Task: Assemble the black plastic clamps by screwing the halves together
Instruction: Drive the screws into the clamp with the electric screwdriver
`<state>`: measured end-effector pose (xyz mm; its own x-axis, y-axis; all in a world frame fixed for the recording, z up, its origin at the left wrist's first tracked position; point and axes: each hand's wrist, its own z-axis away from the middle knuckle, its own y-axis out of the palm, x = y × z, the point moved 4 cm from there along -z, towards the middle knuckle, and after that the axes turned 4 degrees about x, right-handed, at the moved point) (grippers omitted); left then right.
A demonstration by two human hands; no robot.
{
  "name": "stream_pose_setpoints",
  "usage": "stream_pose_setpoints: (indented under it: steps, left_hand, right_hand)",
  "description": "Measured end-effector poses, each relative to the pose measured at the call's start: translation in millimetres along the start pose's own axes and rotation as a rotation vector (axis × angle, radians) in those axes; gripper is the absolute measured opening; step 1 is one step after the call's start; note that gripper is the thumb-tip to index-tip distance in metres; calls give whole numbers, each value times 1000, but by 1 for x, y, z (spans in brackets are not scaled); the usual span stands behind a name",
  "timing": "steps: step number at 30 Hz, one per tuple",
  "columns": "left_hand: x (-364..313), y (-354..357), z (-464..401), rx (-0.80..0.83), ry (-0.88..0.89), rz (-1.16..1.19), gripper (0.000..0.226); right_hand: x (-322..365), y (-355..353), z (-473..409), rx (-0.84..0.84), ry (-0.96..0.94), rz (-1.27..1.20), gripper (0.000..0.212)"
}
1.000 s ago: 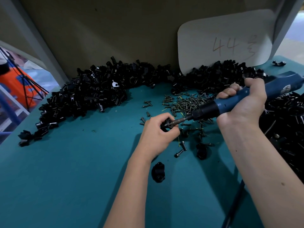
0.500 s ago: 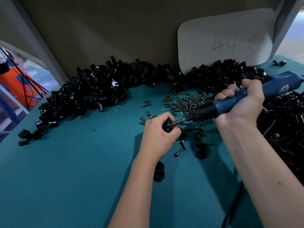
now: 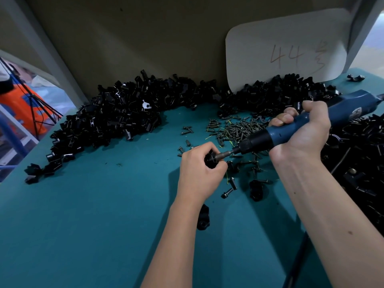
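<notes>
Driver bit meets a half-hidden clamp.
I see my left hand (image 3: 200, 173) curled round the clamp (image 3: 210, 161), mostly hidden; right hand (image 3: 301, 134) grips the electric screwdriver (image 3: 291, 132), rear cut off.

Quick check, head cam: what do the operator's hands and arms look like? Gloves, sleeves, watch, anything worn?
Both bare. The left hand and right hand have no gloves, and no rings show. Both forearms are uncovered to the frame edge: no sleeves, watch or wristband in view. The right forearm has a couple of small dark spots. No markings or tape.
</notes>
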<state>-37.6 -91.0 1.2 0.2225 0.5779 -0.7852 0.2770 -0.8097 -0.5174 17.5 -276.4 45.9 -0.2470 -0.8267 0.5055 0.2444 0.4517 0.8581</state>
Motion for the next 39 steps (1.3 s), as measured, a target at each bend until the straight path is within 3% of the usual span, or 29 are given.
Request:
stream_pose_setpoints:
  steps: [39]
  left_hand:
    - [2,0,-3,23,-25,47,12]
  right_hand:
    - [-7,-1,0,65,-10,12,31]
